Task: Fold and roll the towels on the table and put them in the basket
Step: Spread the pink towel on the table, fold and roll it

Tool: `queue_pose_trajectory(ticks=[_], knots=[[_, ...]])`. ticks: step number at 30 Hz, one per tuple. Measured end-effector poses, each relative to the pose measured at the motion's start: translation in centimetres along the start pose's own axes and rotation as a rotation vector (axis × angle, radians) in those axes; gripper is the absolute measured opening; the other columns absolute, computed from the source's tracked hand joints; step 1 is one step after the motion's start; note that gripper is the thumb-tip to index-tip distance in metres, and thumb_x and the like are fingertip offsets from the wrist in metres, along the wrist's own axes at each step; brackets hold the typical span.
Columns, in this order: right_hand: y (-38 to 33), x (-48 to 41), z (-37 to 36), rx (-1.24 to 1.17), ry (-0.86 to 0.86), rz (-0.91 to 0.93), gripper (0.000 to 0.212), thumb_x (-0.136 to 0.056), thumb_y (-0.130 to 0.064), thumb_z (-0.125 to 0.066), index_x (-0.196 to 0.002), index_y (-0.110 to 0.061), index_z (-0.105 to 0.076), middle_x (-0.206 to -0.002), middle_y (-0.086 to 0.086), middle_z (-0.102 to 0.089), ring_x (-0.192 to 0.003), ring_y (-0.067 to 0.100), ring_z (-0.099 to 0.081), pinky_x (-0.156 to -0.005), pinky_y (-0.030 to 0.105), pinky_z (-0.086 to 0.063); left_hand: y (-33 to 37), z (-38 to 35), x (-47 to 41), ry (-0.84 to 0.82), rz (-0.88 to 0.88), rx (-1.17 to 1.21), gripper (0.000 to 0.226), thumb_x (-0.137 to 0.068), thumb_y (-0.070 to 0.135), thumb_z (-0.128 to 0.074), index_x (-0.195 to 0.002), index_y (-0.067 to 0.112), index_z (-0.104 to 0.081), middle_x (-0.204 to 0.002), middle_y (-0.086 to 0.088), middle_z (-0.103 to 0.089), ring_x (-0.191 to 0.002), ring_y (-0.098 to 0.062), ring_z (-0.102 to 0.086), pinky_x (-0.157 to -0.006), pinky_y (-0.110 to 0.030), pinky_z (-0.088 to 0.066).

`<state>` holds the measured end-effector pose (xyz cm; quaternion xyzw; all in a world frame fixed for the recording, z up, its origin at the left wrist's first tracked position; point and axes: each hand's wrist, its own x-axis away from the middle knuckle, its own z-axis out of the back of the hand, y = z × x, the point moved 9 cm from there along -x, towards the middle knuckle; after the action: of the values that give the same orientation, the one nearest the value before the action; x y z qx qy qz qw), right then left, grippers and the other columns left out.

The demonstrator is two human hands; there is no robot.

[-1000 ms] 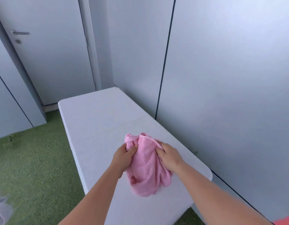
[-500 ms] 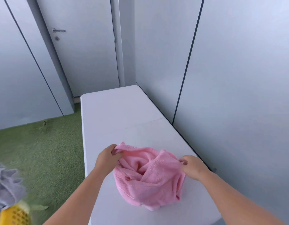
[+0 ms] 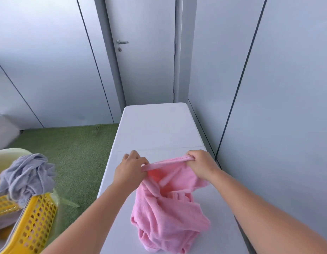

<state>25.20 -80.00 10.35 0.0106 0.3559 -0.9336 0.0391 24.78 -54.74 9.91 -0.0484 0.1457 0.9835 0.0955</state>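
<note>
Above the white table (image 3: 159, 129), left hand (image 3: 130, 170) and right hand (image 3: 202, 165) each pinching the pink towel (image 3: 168, 213) top edge, cloth drooping below both grips onto the tabletop, yellow basket (image 3: 33, 226) far left, no writing visible.

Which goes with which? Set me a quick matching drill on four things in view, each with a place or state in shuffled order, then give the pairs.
Things:
1 pink towel
2 grey towel
3 basket
4 door

Places or states:
A yellow, left of the table
B beyond the table's far end
C gripped at its top edge by the left hand and the right hand
D heaped over the basket's rim

Pairs: 1-C, 2-D, 3-A, 4-B.
</note>
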Motion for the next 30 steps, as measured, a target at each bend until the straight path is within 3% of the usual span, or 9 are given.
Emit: queue_pose_trajectory(ticks=[4, 8, 12, 15, 18, 21, 26, 28, 30], knots=[[0.4, -0.5, 2.0, 0.07, -0.011, 0.043, 0.022, -0.079, -0.013, -0.051, -0.059, -0.018, -0.045, -0.056, -0.002, -0.05, -0.054, 0.013, -0.042, -0.052, 0.031, -0.034, -2.5, -0.1, 1.2, -0.039, 0.113, -0.145, 0.021, -0.087, 0.035, -0.063, -0.108, 0.034, -0.066, -0.105, 0.004, -0.048, -0.094, -0.023, -0.057, -0.065, -0.033, -0.039], [1.3, -1.3, 4.9, 0.123, 0.089, 0.018, 0.024, -0.076, -0.01, -0.049, -0.056, -0.021, -0.042, -0.054, -0.004, -0.049, -0.055, 0.015, -0.045, -0.048, 0.03, -0.031, -3.8, -0.3, 1.8, -0.112, 0.233, -0.157, 0.017, -0.086, 0.034, -0.061, -0.102, 0.031, -0.066, -0.101, 0.001, -0.055, -0.091, -0.026, -0.063, -0.069, -0.031, -0.042], [4.1, -1.5, 8.5, 0.156, 0.196, -0.062, 0.018, -0.077, -0.007, -0.047, -0.06, -0.013, -0.05, -0.056, 0.0, -0.052, -0.056, 0.022, -0.048, -0.049, 0.032, -0.033, -5.3, 0.6, 1.7, -0.134, 0.301, -0.234, 0.008, -0.081, 0.019, -0.053, -0.082, 0.023, -0.06, -0.091, 0.002, -0.06, -0.085, -0.026, -0.062, -0.066, -0.03, -0.044], [6.6, -1.0, 11.0, 0.171, 0.244, -0.125, 0.026, -0.078, -0.005, -0.048, -0.056, -0.02, -0.049, -0.054, -0.002, -0.052, -0.057, 0.021, -0.049, -0.048, 0.03, -0.032, -6.9, 1.4, 1.6, -0.138, 0.348, -0.251, 0.008, -0.078, 0.016, -0.054, -0.077, 0.02, -0.06, -0.085, 0.002, -0.06, -0.08, -0.026, -0.062, -0.067, -0.032, -0.05], [8.7, -0.4, 12.4, 0.14, 0.307, -0.202, 0.023, -0.078, -0.005, -0.049, -0.057, -0.011, -0.044, -0.052, 0.003, -0.047, -0.054, 0.025, -0.044, -0.048, 0.032, -0.03, -7.5, 2.0, 1.1, -0.083, 0.301, -0.191, 0.012, -0.081, 0.021, -0.059, -0.092, 0.025, -0.059, -0.09, 0.002, -0.055, -0.078, -0.025, -0.06, -0.069, -0.035, -0.052], [9.5, -0.2, 12.0, 0.03, 0.293, -0.251, 0.022, -0.082, -0.01, -0.051, -0.061, -0.006, -0.047, -0.053, 0.007, -0.045, -0.054, 0.025, -0.04, -0.05, 0.033, -0.029, -6.0, 2.2, 1.1, -0.063, 0.189, 0.028, 0.034, -0.079, 0.023, -0.067, -0.103, 0.034, -0.046, -0.091, 0.007, -0.056, -0.073, -0.014, -0.059, -0.062, -0.032, -0.045], [8.6, -0.3, 8.5, -0.147, 0.128, -0.256, 0.029, -0.085, -0.022, -0.051, -0.062, -0.006, -0.044, -0.055, -0.001, -0.037, -0.056, 0.02, -0.036, -0.055, 0.032, -0.028, -4.7, 2.8, 0.4, -0.002, 0.211, 0.326, 0.006, -0.08, 0.026, -0.067, -0.077, 0.027, -0.063, -0.067, 0.009, -0.066, -0.062, -0.012, -0.059, -0.055, -0.029, -0.042], [7.8, -0.5, 7.3, -0.177, 0.096, -0.26, 0.035, -0.088, -0.025, -0.052, -0.059, -0.012, -0.037, -0.056, 0.0, -0.034, -0.057, 0.02, -0.035, -0.057, 0.032, -0.028, -4.8, 2.3, -0.2, -0.018, 0.208, 0.334, 0.025, -0.08, 0.033, -0.058, -0.068, 0.012, -0.058, -0.056, 0.007, -0.057, -0.054, -0.015, -0.049, -0.053, -0.03, -0.036], [7.5, -0.6, 6.5, -0.205, 0.088, -0.292, 0.04, -0.091, -0.032, -0.054, -0.061, -0.015, -0.035, -0.056, 0.0, -0.032, -0.055, 0.019, -0.034, -0.056, 0.031, -0.028, -5.6, 2.0, -0.7, 0.007, 0.197, 0.268, 0.029, -0.084, 0.029, -0.056, -0.063, 0.01, -0.049, -0.056, 0.006, -0.051, -0.051, -0.015, -0.045, -0.051, -0.03, -0.032]])
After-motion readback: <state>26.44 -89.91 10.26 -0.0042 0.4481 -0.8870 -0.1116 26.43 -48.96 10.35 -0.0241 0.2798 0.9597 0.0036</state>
